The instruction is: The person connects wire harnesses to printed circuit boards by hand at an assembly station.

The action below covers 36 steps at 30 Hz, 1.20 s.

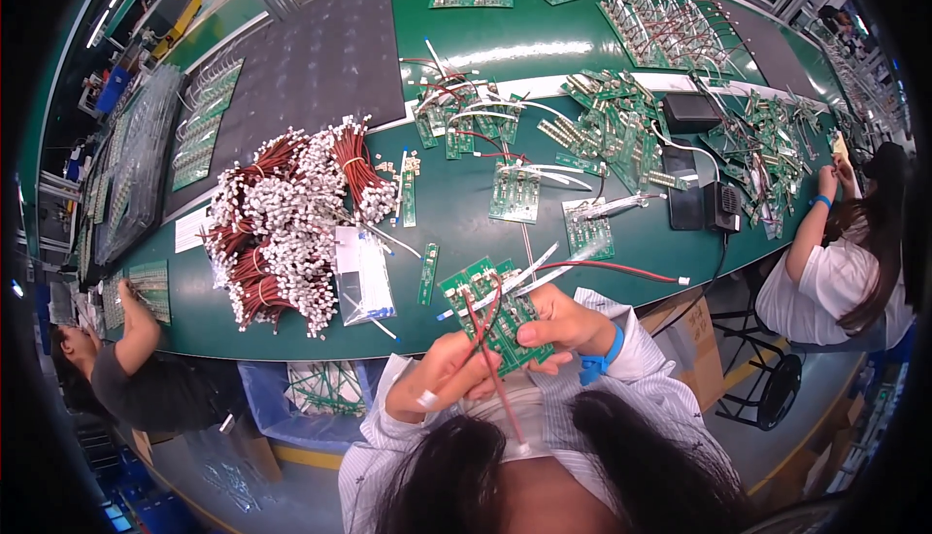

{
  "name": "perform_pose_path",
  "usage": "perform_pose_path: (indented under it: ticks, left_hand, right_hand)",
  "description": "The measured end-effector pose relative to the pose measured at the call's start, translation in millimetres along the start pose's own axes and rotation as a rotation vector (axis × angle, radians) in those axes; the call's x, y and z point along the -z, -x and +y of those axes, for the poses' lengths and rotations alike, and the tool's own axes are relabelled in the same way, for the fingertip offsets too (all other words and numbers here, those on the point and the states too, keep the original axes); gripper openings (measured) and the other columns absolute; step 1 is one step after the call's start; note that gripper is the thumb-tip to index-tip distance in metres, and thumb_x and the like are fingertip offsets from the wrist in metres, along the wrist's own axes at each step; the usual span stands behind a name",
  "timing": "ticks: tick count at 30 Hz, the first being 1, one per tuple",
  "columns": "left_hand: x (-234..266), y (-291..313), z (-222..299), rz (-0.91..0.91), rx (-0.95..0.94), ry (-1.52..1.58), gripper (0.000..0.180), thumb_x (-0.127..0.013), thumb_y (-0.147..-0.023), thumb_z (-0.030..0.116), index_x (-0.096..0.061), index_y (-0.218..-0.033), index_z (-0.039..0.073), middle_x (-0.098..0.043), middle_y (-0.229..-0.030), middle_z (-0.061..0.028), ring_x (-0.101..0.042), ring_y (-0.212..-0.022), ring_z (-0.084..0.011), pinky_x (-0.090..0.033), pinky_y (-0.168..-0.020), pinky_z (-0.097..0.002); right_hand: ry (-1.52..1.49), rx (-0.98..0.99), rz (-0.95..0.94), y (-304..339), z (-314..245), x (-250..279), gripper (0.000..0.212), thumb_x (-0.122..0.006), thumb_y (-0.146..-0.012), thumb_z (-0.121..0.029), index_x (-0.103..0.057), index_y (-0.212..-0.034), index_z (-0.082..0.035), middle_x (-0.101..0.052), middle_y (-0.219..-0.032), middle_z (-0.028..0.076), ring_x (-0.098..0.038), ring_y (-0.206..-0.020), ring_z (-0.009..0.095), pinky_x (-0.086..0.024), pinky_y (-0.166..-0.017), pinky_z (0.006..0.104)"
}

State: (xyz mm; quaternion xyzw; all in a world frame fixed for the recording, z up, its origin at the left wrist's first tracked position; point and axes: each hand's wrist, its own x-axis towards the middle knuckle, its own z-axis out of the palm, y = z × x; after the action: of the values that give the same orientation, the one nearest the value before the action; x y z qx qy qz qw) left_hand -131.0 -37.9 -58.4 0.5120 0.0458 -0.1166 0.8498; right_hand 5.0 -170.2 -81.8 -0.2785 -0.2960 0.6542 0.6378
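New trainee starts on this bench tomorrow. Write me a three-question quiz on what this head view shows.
1. True or false: the person's left hand and right hand together hold the small green rectangular circuit board.
2. Multiple choice: the big pile of red wires with white plastic connectors lies on the green table
A. to the left of the held board
B. to the right of it
C. under the black box
3. Fill in: the wire hanging from the held board toward the person is ___ in colour.

Key: 1 true; 2 A; 3 red.
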Motion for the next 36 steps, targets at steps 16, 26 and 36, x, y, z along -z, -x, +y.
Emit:
perform_pose_path:
  ticks: [16,26,36]
  left_hand:
    - [43,-12,52,0.789,-0.384,-0.357,0.018,-0.043,-0.087,0.02,-0.046,-0.076,0.005,-0.043,-0.056,0.0015,-0.033,-0.043,-0.0049,-0.028,-0.041,-0.0198]
    - [140,-148,140,0.805,-0.199,-0.67,0.046,-0.032,-0.087,0.035,-0.048,-0.057,0.004,-0.044,-0.045,-0.0015,-0.039,-0.038,-0.0093,-0.03,-0.039,-0.0234]
    - [245,-239,99,0.803,-0.014,-1.266,0.05,-0.03,-0.084,0.039,-0.06,-0.086,0.0,-0.053,-0.091,-0.0272,-0.049,-0.093,-0.0399,-0.038,-0.08,-0.0404]
  right_hand:
    - [0.797,0.259,0.579,37,-127,3,0.028,-0.043,-0.086,-0.027,-0.052,-0.082,0.0,-0.053,-0.056,0.006,-0.047,-0.042,0.009,-0.036,-0.037,0.0201]
    - [1.13,0.047,0.672,-98,-240,132,0.042,-0.049,-0.079,-0.043,-0.055,-0.071,-0.003,-0.056,-0.06,0.002,-0.05,-0.051,0.008,-0.041,-0.048,0.0194]
    - [1.372,-0.234,0.708,-152,-150,285,0.05,-0.047,-0.073,-0.055,-0.066,-0.069,-0.008,-0.059,-0.085,0.017,-0.054,-0.087,0.028,-0.031,-0.084,0.049]
